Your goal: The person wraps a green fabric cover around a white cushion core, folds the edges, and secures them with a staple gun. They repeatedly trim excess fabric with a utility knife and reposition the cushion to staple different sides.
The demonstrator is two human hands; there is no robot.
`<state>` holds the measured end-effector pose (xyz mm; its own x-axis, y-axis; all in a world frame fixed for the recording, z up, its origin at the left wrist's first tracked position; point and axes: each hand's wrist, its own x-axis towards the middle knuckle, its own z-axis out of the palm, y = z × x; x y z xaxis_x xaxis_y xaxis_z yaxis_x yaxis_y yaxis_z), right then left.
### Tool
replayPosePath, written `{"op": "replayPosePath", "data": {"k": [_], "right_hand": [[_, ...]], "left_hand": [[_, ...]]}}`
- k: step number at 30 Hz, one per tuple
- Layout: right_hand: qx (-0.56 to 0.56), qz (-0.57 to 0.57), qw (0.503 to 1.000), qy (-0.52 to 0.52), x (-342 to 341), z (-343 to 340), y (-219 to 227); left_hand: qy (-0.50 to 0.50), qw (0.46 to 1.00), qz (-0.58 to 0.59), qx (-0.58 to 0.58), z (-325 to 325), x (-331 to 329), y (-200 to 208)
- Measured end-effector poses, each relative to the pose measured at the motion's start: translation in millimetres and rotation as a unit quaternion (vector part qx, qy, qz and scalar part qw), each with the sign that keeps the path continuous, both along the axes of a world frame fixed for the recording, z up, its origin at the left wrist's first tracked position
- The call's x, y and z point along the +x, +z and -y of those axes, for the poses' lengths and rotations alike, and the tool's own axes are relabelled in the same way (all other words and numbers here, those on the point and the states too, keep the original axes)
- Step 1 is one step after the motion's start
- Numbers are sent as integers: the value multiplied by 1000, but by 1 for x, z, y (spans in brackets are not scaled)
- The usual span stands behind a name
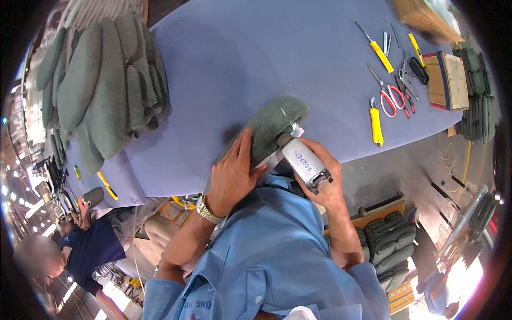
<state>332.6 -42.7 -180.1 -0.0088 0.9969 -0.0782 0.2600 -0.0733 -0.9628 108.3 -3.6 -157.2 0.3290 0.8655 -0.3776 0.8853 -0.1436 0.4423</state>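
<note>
A long, dark green, fuzzy-covered padded piece (272, 120) lies aslant at the near edge of the blue-topped table. My left hand (232, 176) grips it from above, fingers across its top and thumb toward its near edge; a gold-coloured watch is on that wrist. In my right hand (329, 184) is a white handheld power tool (303, 159) with a dark nose, its exact kind unclear. The nose meets the near side of the padded piece, where a bit of white material (296, 130) shows. The padded piece's lower left end is hidden beneath my left hand and arm.
Many similar green padded pieces (98, 80) are heaped at the table's left. On the right lie scissors (388, 96), a yellow cutter (375, 122), a yellow-handled pointed tool (380, 53), pliers and a box (447, 80). A co-worker (93, 245) stands at the lower left.
</note>
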Motion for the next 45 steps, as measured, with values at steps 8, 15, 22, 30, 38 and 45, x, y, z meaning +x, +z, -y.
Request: {"op": "replayPosePath", "data": {"k": [8,15,22,30,38,45], "right_hand": [[37,2,998,-50,22,15,4],[-33,77,992,-96,63,27,-8],[-90,65,988,-110,66,39,-10],[-112,65,989,-73,81,23,-11],[-43,92,994,-51,79,27,-9],[-6,86,993,-85,71,32,-15]], "left_hand": [[-30,992,53,110,7,28,6],[-153,980,116,-57,-44,44,14],[-56,941,293,-160,-87,72,-92],[-129,939,257,-189,-66,86,-91],[-131,981,142,-32,-32,95,-38],[-111,991,79,8,-27,100,-42]]}}
